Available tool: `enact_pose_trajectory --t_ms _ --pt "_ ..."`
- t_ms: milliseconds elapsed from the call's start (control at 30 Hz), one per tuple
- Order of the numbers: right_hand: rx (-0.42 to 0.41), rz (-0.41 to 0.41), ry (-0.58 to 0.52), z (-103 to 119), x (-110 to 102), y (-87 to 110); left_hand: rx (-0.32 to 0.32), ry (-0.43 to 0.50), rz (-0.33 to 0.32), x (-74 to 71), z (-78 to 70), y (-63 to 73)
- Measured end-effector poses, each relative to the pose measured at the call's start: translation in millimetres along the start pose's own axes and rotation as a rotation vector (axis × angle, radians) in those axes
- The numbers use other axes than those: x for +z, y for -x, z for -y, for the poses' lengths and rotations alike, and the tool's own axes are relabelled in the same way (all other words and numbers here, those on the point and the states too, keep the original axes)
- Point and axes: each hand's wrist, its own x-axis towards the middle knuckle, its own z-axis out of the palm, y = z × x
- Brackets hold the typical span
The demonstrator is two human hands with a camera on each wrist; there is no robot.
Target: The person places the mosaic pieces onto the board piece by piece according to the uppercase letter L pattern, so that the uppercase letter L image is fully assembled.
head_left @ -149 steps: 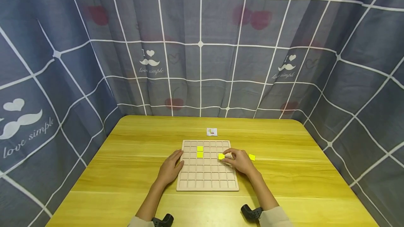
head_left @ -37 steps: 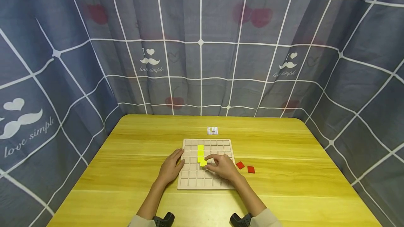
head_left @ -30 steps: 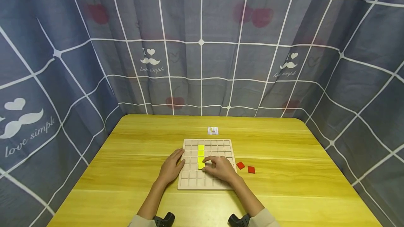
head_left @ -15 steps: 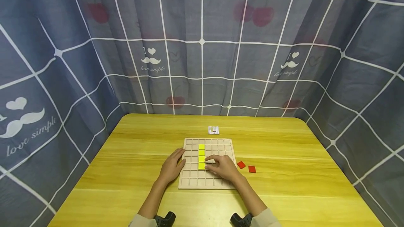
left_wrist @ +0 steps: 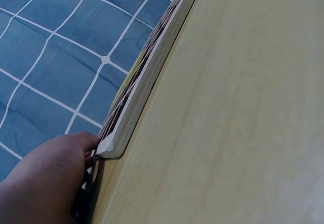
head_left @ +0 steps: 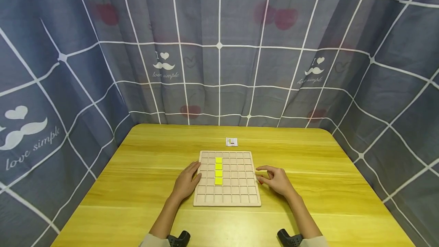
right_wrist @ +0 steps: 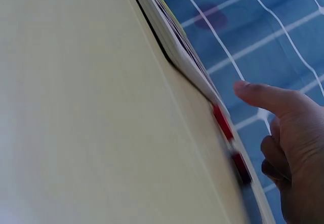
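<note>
Your left hand [head_left: 186, 180] rests along the left edge of the wooden grid board [head_left: 240, 186], its fingers loosely extended and touching the rim, the thumb set apart from them. Your right hand [head_left: 277, 181] is just off the board's right edge, above the desk [head_left: 137, 186]; its thumb and index finger are parted, and in the right wrist view the other fingers curl in toward the palm. You have a red tile [right_wrist: 223, 121] lying just beside the board and a second red tile [right_wrist: 241, 168] next to it, both under that hand. From the head view you cannot tell whether your thumb touches the nearer tile, since the hand hides most of it; the right wrist view shows both on the desk.

On your board, four yellow tiles [head_left: 218, 173] fill the third column from the left, one directly below another, from the second row down to the fifth. Beyond the far edge lies a small printed grid card [head_left: 231, 141], its coloured cells too small to read clearly. You wear black wrist devices [head_left: 180, 238] at the ends of your beige sleeves [head_left: 153, 241]. A blue-grey curtain [head_left: 236, 64] with white grid lines surrounds the desk's far side.
</note>
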Motion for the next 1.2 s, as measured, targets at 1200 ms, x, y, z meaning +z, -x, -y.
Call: enact_pose_trajectory --t_ms 1200 --pt "-0.109 0.086 0.115 30.5 45.9 -16.7 -0.050 0.010 0.033 0.7 0.8 -1.0"
